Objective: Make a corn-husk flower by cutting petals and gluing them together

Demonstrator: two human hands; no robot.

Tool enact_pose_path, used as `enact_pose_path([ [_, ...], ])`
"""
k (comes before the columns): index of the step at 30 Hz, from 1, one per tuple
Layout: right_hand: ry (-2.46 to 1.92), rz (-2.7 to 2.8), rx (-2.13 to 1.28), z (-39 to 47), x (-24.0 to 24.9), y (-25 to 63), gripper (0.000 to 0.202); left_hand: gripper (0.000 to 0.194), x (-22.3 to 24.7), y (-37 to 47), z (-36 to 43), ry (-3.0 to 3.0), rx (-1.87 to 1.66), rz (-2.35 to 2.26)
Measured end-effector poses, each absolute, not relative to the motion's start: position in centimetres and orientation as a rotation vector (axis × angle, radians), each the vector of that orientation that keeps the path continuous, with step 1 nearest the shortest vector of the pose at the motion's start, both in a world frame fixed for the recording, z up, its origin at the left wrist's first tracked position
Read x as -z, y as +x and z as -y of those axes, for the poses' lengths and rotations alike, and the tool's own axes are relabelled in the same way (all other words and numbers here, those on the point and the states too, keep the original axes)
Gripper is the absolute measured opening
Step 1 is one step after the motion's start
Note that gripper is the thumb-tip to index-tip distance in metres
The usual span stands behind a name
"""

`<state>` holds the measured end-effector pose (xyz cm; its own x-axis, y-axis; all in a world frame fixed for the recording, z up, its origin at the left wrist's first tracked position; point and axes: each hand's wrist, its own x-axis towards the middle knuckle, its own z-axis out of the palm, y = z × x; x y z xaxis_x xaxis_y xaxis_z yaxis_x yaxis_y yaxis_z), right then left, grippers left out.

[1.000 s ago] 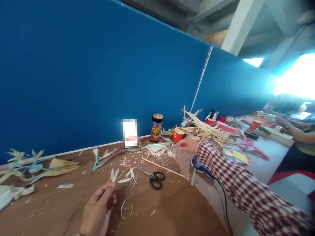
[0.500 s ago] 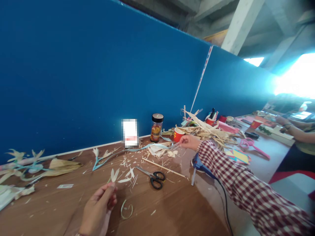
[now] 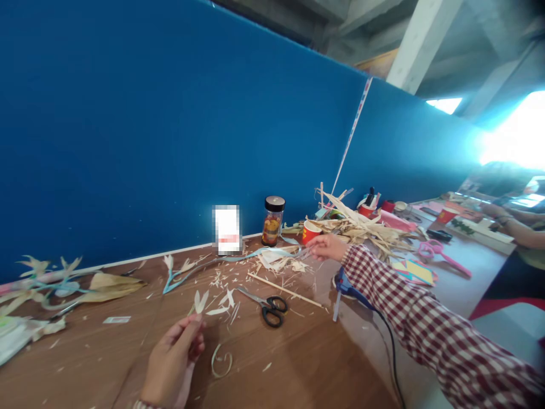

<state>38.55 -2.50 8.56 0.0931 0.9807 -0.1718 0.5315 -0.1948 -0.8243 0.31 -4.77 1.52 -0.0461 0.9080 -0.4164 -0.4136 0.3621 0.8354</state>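
Pale pointed husk petals (image 3: 201, 301) stand up from the pinched fingertips of my left hand (image 3: 175, 352). Farther off, my right hand (image 3: 327, 247) has its thumb and fingertips together at the white scraps near the red paper cup (image 3: 311, 231); what they hold, if anything, is too small to make out. Black-handled scissors (image 3: 272, 309) lie half open between my hands. Cut white petals (image 3: 223, 305) lie left of the blades, and a thin stick (image 3: 287, 289) lies behind the handles. A blue-stemmed flower (image 3: 172, 275) rests toward the wall.
A lidded jar (image 3: 272, 221) stands against the blue wall. Dried husks (image 3: 361, 227) are heaped at the right. A blue glue gun (image 3: 351, 288) with a cord lies beneath my right forearm. Pink scissors (image 3: 443, 257) lie farther right, near another person's arm (image 3: 517, 226).
My right hand has shifted slightly left relative to the cup, over the white scraps. My left hand keeps its pinch on the petals. The whole view has moved a little.
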Motion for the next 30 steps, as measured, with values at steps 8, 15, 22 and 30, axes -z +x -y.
enact_pose_path([
  [8,-1.817,1.482,-1.074,2.8,-8.6,37.8,0.009,0.031,-1.6,0.4,4.8,0.539,-1.161,-1.174],
  [15,-1.907,1.636,-0.922,3.1,-8.9,37.0,0.005,0.029,-1.6,0.4,4.8,0.567,-1.166,-1.169],
  [22,-1.901,1.81,-0.609,3.5,-10.0,36.7,0.01,0.03,-1.6,0.4,4.8,0.572,-1.174,-1.136],
  [30,-1.923,1.91,-0.553,3.9,-11.0,36.1,0.024,0.03,-1.7,0.4,5.0,0.559,-1.169,-1.155],
])
